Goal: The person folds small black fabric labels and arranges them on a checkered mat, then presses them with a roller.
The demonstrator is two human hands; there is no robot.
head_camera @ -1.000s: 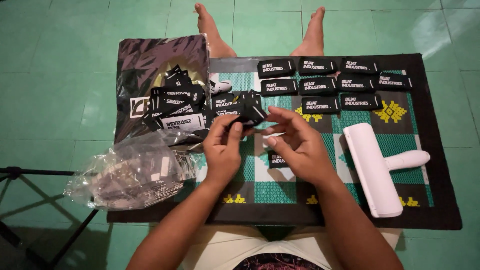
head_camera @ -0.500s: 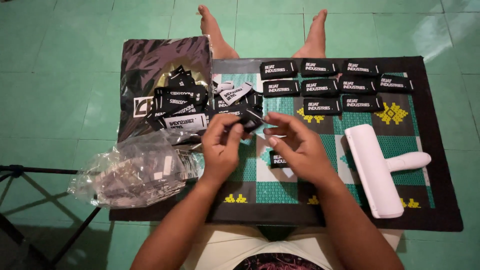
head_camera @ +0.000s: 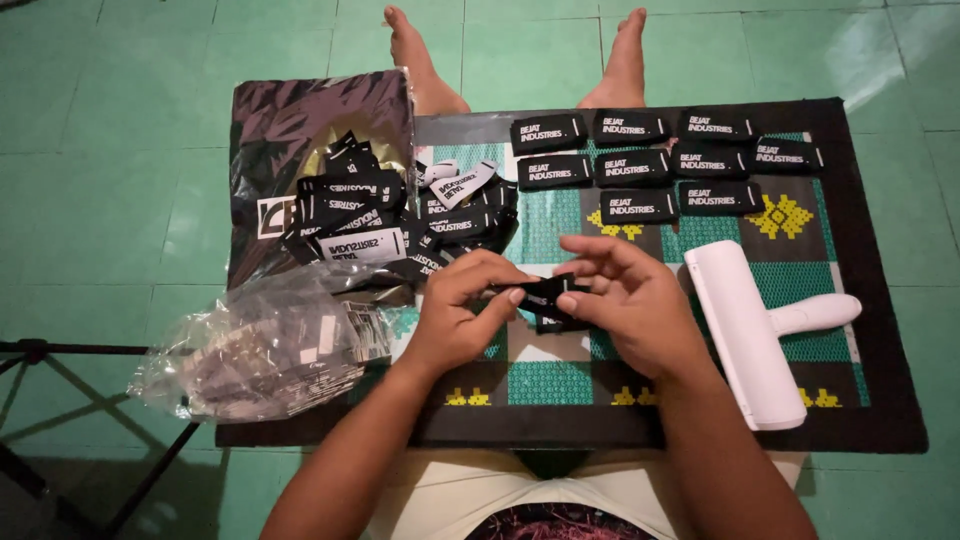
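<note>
Two hands meet over the middle of the mat (head_camera: 880,400). Left hand (head_camera: 455,315) and right hand (head_camera: 625,300) pinch one small black label (head_camera: 545,295) between them, fingers (head_camera: 500,300) narrow on its ends, held just above the mat and near the body. A second dark label seems to lie right under it; hard to tell apart.

Risks, as a judgement: the label is thin and limp, so a loose pinch could let it drop onto the piece below and muddle the two. The right wrist sits near the white roller (head_camera: 745,335); a wide elbow swing could knock it across the mat.

Clear plastic bag (head_camera: 260,355), near left, half off the mat: crumpled, mouth unclear, holds small dark and pale pieces, contents blurred. It lies slack, so a nudge from the left forearm could spill them.

Dark printed bag (head_camera: 300,140), farther left: lies flat, acting as a bed for a loose heap of labels (head_camera: 400,215), black with some white. Heap spreads onto the mat; it could slide further.

Farthest: sorted labels (head_camera: 660,165) in neat rows, flat, well apart from the hands. Bare feet (head_camera: 420,60) rest just beyond; a shift could scatter the rows.
</note>
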